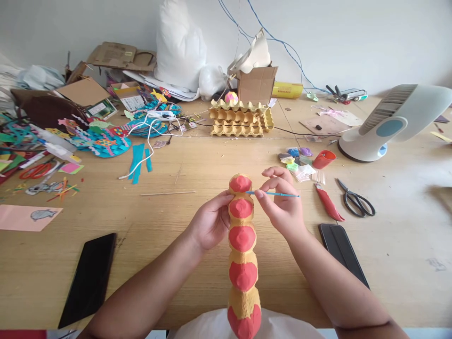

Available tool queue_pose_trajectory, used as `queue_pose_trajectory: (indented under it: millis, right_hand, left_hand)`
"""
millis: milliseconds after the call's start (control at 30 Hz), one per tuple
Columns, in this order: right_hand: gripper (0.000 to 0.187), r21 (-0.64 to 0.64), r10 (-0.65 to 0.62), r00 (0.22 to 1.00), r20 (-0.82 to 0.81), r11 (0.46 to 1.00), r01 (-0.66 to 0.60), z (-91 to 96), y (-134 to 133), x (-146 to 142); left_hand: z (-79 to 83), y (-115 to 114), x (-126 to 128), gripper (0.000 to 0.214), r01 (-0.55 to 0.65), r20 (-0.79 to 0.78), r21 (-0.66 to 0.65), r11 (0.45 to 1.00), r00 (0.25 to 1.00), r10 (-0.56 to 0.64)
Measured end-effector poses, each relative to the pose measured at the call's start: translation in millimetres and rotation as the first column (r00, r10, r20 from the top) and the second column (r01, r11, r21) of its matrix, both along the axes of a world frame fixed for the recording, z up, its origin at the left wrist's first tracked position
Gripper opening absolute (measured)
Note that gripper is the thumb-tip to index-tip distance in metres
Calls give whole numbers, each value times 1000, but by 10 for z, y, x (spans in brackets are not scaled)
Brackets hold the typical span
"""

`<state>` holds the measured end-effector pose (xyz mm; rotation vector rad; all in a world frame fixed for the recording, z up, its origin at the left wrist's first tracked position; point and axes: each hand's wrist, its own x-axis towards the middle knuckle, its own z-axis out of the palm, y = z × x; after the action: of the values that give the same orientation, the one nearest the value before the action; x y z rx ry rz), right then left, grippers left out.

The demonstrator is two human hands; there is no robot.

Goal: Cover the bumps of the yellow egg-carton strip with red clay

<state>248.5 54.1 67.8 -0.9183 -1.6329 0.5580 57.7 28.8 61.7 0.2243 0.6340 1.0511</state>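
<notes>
A strip of egg carton (243, 256) runs from the middle of the view down to my lap, its bumps covered on top with red clay. Near its far end, my left hand (213, 219) grips it from the left side, thumb on the edge. Between the thumb and fingers of my right hand (282, 202) is a thin blue stick-like tool (277, 193). The tool's tip touches or nearly touches the carton just below the farthest red bump. Part of my left fingers is hidden behind the strip.
Egg cartons (240, 122) stand at the back. To the right are a red cup (324, 159), clay packets (294, 157), a red utility knife (328, 202), scissors (355, 197), a phone (342, 252) and a fan (384, 122). A black tablet (88, 278) and paper crafts (100, 141) lie left.
</notes>
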Motion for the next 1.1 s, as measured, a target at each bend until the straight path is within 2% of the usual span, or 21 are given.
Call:
queue_pose_trajectory:
  millis: [100, 233, 433, 700, 1100]
  right_hand:
    - [15, 9, 19, 999, -30, 1000, -19, 7, -6, 8]
    - [13, 21, 36, 999, 16, 999, -37, -10, 9, -3]
    - [15, 5, -12, 999, 46, 1000, 11, -31, 36, -2]
    - [16, 76, -62, 992, 107, 996, 54, -31, 48, 8]
    - [18, 251, -153, 966, 207, 963, 99, 25, 18, 4]
  left_hand:
    - [-23, -7, -1, 12, -6, -25, 13, 1000, 1000, 6]
    - [-47, -3, 6, 13, -5, -8, 23, 1000, 1000, 5]
    - [-82, 5, 27, 16, 19, 7, 63, 998, 1000, -20]
    - [-80, 19, 34, 15, 14, -14, 75, 997, 1000, -13]
    - [-76, 27, 12, 21, 42, -57, 108, 993, 998, -36]
